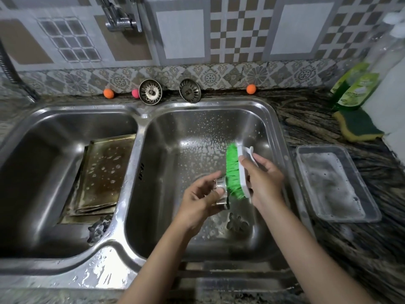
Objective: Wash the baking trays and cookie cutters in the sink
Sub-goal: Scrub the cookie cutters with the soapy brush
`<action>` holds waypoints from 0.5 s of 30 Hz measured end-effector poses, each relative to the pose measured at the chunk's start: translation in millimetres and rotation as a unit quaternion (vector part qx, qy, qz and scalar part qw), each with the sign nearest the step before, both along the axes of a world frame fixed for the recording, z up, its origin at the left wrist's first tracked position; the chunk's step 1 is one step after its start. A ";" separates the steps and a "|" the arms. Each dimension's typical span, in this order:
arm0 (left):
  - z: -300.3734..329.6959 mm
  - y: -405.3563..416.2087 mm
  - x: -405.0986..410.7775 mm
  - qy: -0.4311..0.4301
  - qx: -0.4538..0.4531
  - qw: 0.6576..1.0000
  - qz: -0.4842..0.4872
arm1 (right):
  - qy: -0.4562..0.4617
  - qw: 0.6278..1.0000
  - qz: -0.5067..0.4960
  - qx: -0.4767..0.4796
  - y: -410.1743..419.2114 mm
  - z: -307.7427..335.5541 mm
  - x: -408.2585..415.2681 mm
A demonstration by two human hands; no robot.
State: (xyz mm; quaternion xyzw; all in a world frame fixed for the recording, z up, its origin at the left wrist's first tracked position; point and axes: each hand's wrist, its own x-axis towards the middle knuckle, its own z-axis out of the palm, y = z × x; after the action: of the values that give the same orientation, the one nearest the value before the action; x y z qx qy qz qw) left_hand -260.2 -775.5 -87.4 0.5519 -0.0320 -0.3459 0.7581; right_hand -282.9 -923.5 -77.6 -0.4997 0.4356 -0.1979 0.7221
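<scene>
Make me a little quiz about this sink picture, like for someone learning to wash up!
1. True or false: the right hand holds a yellow sponge.
2. Which basin holds the baking trays: A) left B) right?
3. Fill in: the left hand holds a metal cookie ____.

Key: 1 false, it holds the green brush; the sponge lies on the counter. 2 A. 3 cutter.
</scene>
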 end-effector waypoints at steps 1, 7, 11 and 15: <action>-0.1 -0.4 3.0 0.013 -0.006 1.000 0.025 | 0.000 1.000 0.013 0.010 4.6 3.8 -4.5; 0.5 0.4 12.1 0.003 -0.006 0.999 0.045 | -0.023 0.999 0.049 0.003 29.0 4.5 -27.3; -1.9 4.3 -1.8 -0.012 0.019 0.999 -0.023 | 0.003 1.000 -0.004 -0.016 14.8 -7.0 -11.0; 0.5 12.0 -1.2 -0.022 0.040 0.998 -0.037 | 0.004 1.000 -0.015 0.001 0.8 -13.8 1.3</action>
State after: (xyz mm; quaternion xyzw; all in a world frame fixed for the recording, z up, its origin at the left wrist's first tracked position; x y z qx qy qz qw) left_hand -261.3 -763.5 -86.8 0.5878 -0.0555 -0.3627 0.7210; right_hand -281.6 -922.7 -91.5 -0.4929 0.4461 -0.2067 0.7179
